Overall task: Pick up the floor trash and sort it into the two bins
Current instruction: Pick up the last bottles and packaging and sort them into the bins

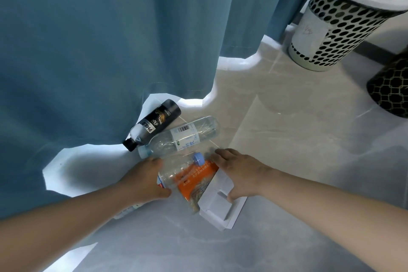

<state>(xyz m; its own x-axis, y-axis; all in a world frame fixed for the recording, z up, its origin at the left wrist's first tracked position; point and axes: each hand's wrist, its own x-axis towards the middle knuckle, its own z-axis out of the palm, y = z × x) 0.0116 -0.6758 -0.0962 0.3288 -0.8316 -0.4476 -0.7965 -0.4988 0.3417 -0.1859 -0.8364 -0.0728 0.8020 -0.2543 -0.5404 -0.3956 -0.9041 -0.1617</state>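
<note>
Gripping the base of a blue-capped bottle (176,172) lying on the floor (287,130), cap aimed away and rightward, the left hand (145,181) curls round it; the right hand (238,172) rests spread on an orange carton (196,185). Beyond lie a clear bottle (181,137) and a black bottle (154,123), then a white bin (344,28) and a dark bin (393,88).

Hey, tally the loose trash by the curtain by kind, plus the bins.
Bottles: 3 (black bottle, labelled bottle, blue-capped bottle)
Boxes: 1 (flattened orange box)
Bins: 2 (white bin, black bin)
Total: 6
One half-hidden white thing left uncounted.
</note>
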